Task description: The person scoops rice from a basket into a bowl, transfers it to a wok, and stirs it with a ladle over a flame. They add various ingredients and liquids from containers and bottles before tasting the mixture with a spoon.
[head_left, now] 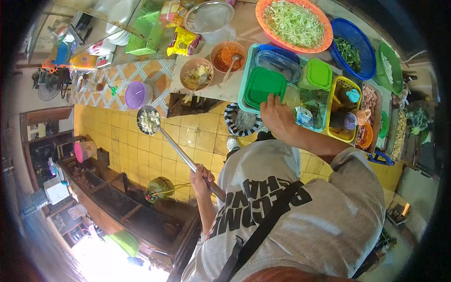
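Observation:
My left hand (202,179) is wrapped round the metal handle of a long ladle (181,152), held out over the floor. Pale, chopped food with green bits lies in the ladle's bowl (149,120). My right hand (278,115) reaches to the near edge of a dark green lid (265,87), its fingers curled against it. This lid is in a turquoise basket (243,96), beside a light green lidded box (318,74) and a clear tub (277,66). Whether the lid covers a container is hidden.
Bowls of red paste (225,55) and pale minced food (193,77) stand left of the basket. Behind are an orange colander (260,21) of shredded cabbage and a blue basket (369,51) of greens. A striped bin (231,126), purple bucket (136,94) and gas cylinder (159,188) are nearby.

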The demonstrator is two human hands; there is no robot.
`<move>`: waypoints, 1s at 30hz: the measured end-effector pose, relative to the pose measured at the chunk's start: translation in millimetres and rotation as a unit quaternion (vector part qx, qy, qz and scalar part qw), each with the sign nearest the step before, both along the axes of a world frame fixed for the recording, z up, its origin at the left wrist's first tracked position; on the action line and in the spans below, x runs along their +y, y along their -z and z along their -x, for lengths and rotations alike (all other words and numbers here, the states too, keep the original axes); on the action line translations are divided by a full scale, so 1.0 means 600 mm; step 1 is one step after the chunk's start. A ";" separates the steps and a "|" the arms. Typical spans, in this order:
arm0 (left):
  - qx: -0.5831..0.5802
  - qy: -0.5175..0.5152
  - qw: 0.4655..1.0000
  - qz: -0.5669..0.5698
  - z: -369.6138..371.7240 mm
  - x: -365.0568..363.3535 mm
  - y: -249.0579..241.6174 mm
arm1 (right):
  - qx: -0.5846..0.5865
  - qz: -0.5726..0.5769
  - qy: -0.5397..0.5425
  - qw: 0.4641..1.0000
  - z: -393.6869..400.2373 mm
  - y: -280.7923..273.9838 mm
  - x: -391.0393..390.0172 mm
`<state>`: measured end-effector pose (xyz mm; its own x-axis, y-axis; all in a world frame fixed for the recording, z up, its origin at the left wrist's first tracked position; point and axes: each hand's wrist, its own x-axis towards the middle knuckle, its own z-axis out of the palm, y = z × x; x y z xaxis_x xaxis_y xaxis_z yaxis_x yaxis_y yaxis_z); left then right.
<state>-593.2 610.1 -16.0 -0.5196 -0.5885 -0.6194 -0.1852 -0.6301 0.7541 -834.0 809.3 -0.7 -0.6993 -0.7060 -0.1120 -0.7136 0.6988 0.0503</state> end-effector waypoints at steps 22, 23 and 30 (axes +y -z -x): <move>-0.001 0.040 0.999 0.007 0.012 0.040 -0.018 | -0.106 0.142 -0.185 0.967 0.074 -0.028 0.026; -0.007 0.039 0.999 0.011 0.012 0.039 -0.016 | -0.105 0.142 -0.181 0.967 0.079 -0.041 0.026; -0.001 0.047 0.999 0.016 0.008 0.040 -0.017 | -0.109 0.099 -0.146 0.978 0.100 -0.120 0.016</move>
